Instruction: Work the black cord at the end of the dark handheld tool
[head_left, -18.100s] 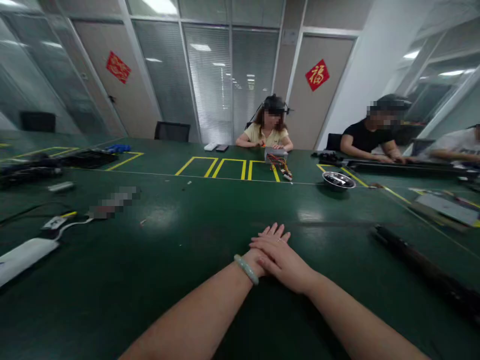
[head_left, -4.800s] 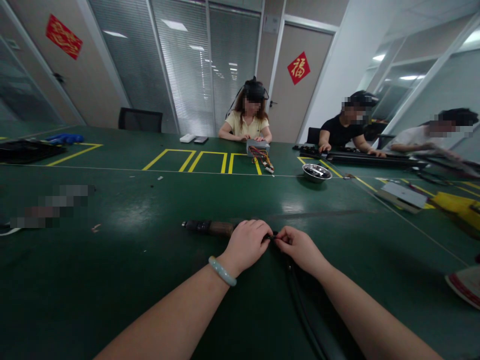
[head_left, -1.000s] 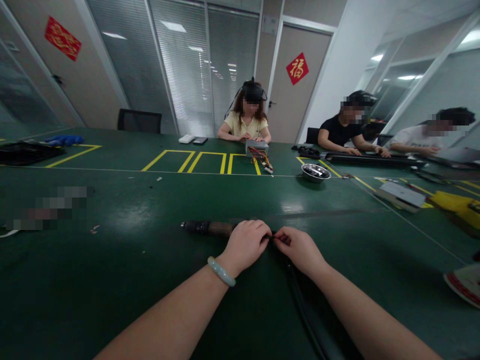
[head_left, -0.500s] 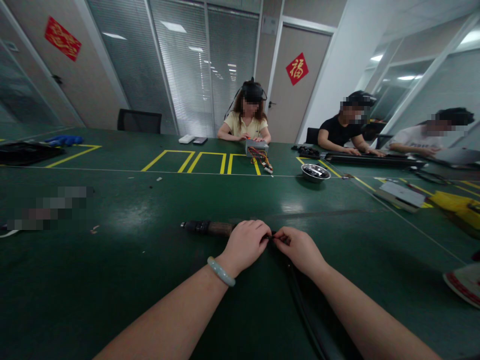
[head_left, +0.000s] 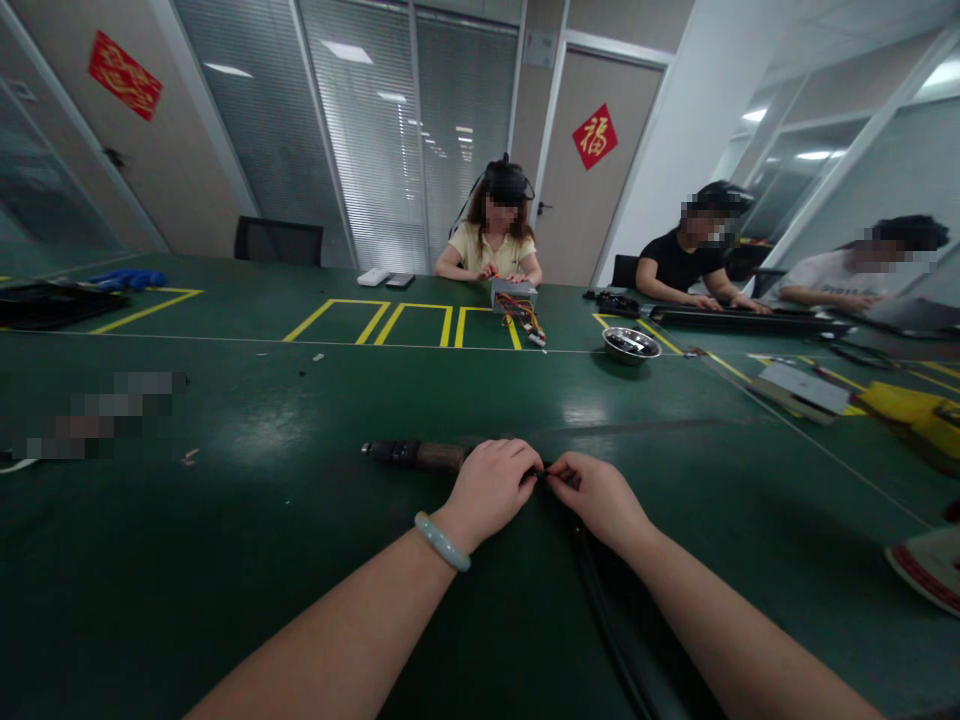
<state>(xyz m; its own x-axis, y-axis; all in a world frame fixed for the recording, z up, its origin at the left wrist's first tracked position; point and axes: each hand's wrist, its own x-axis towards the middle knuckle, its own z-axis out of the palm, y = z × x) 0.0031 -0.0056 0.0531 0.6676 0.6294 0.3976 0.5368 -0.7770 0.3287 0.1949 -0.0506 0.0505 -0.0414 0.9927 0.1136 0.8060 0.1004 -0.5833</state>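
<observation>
A dark rod-shaped tool lies crosswise on the green table, its black ribbed end and small metal tip pointing left, with a brown section behind. My left hand, with a pale green bangle on the wrist, is closed over the right part of this tool. Facing it, my right hand pinches a small dark piece between thumb and forefinger; what it is cannot be made out. The fingertips of both hands nearly meet. A black cable or tube runs from beneath my right hand toward me.
Across the table a person in yellow handles a grey metal box with coloured wires. Two more people sit at the right. A metal bowl holds small dark parts. A white box and yellow item lie at right.
</observation>
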